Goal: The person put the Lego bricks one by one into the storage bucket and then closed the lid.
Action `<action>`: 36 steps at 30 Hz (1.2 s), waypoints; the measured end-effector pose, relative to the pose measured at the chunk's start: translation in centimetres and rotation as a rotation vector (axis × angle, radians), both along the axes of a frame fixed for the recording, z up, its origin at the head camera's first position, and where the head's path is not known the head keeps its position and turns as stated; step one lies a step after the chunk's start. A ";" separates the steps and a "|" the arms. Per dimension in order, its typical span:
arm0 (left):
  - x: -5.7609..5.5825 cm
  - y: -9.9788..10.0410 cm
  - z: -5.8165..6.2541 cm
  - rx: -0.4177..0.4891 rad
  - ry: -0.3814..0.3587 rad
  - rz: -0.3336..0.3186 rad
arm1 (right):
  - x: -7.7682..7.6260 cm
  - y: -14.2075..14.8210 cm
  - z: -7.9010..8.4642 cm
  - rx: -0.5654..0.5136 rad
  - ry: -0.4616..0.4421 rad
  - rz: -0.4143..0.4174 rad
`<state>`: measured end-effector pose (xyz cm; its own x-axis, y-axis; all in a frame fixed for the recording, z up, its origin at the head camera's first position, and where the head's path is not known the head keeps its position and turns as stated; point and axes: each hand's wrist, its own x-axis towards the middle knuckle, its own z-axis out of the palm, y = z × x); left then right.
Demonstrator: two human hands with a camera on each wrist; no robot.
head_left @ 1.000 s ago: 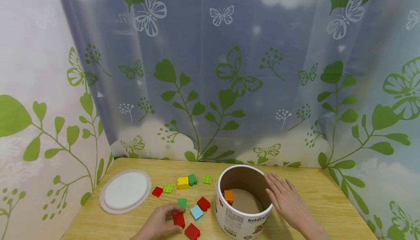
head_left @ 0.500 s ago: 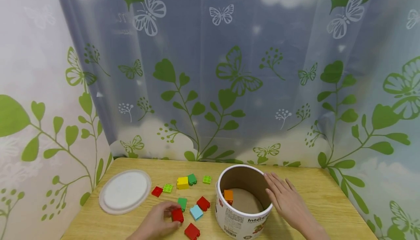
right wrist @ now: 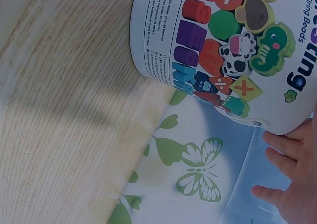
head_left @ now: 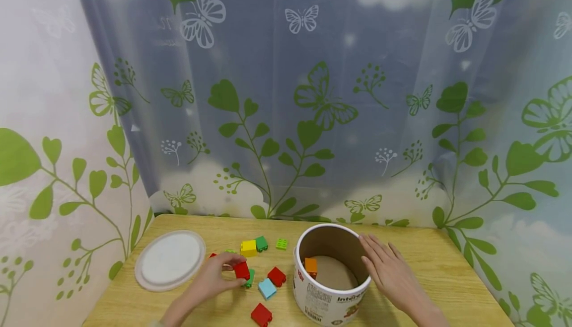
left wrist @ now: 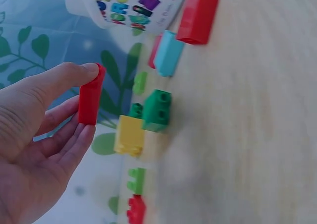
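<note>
Between thumb and fingers my left hand point(head_left: 213, 278) pinches a red toy brick point(head_left: 242, 270), lifted off the table; the left wrist view shows the same red brick point(left wrist: 91, 98) gripped at its two ends. Just behind it a green brick point(head_left: 250, 278) is partly covered. My right hand point(head_left: 393, 273), fingers straight, rests against the right rim of a white round tub point(head_left: 313, 294). Inside that tub lies an orange brick point(head_left: 311, 266). A light blue brick point(head_left: 267, 288) and two red bricks, one at the back point(head_left: 277, 277) and one in front point(head_left: 261, 314), lie left of the tub.
Farther back sit a yellow brick point(head_left: 248, 248), a dark green brick point(head_left: 261, 243) and a lime brick point(head_left: 281, 244). A white round lid point(head_left: 171, 261) lies at the table's left. A printed curtain point(head_left: 277, 118) hangs behind the wooden table point(head_left: 438, 267).
My left hand has picked up the red brick and raised it away from me, over part of the green brick. The right hand keeps its place on the tub.
</note>
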<state>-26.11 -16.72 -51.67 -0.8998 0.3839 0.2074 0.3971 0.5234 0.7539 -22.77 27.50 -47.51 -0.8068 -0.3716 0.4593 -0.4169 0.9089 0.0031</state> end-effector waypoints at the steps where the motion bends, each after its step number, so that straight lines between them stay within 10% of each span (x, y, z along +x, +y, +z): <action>1: -0.1 0.1 0.3 -0.005 0.009 0.005 | 0.0 0.0 0.0 0.000 0.003 0.001; 36: -2.7 8.0 6.7 -0.015 0.179 -0.099 | 0.0 0.0 0.1 0.003 -0.029 -0.011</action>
